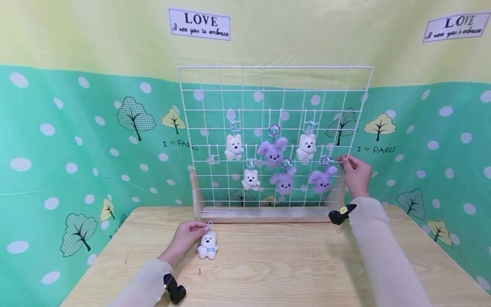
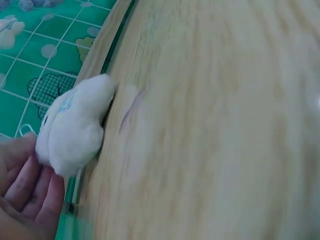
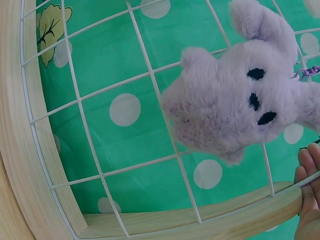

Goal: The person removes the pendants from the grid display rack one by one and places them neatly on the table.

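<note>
My left hand pinches the ring end of a white plush bear keychain with a blue mark on its chest, low over the wooden table in front of the rack. In the left wrist view the keychain hangs beside my fingers, its clasp mostly hidden. My right hand grips the right edge of the white wire grid rack. Nearest to that hand hangs a purple plush rabbit keychain, seen close in the right wrist view. More white bears and purple rabbits hang from hooks.
A bare hook sits at the grid's left side. Wooden supports and a wooden base bar carry the grid on the table. A small dark scrap lies near my left hand. A patterned green and yellow cloth hangs behind.
</note>
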`<state>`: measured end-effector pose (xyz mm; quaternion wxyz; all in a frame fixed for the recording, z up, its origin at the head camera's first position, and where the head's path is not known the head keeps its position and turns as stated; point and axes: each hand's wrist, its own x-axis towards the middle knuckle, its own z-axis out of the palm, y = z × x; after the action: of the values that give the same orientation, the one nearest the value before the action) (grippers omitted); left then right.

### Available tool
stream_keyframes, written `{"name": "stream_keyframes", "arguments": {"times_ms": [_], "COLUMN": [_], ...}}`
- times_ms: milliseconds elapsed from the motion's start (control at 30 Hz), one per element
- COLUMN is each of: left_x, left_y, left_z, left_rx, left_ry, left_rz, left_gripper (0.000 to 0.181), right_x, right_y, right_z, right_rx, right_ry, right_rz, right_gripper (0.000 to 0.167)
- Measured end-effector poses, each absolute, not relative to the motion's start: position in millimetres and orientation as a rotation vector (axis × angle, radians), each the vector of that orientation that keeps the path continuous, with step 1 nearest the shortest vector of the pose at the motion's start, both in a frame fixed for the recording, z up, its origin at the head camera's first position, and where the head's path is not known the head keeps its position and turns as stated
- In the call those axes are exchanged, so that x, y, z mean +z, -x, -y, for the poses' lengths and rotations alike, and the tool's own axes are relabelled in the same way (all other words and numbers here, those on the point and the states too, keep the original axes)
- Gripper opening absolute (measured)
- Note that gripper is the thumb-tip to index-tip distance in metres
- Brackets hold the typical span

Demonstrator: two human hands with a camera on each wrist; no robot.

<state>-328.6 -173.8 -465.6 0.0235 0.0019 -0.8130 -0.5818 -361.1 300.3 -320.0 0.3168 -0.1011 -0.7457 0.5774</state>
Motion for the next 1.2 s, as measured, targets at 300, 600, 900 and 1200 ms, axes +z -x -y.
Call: {"name": "stream_keyframes", "arguments": {"times_ms": [300,600,900,1200], "left_x": [-469,-471,-469,-442], "left_y": [332,330,330,324], "left_z": [167,163,163,165], "left_rx": [-1.801,-1.809,-1.827,-1.748], "left_ry": [-0.106,-0.120,-0.115,-0.039], "left_rz": [2.493,2.468,2.467,2.510], "left_gripper": [0.013,0.014,0.018,0.023], "right_x": [-318,-320,-320,-322], "right_y": [363,363,364,363], "right_z": [-301,-303,-303,-302], "right_rx": [1.505,1.503,1.507,1.499], "right_ry": [0.262,0.277,0.278,0.288], "right_rz": [1.971,1.978,1.970,1.983], "right_gripper": [0.037,0.036,0.035,0.038]}}
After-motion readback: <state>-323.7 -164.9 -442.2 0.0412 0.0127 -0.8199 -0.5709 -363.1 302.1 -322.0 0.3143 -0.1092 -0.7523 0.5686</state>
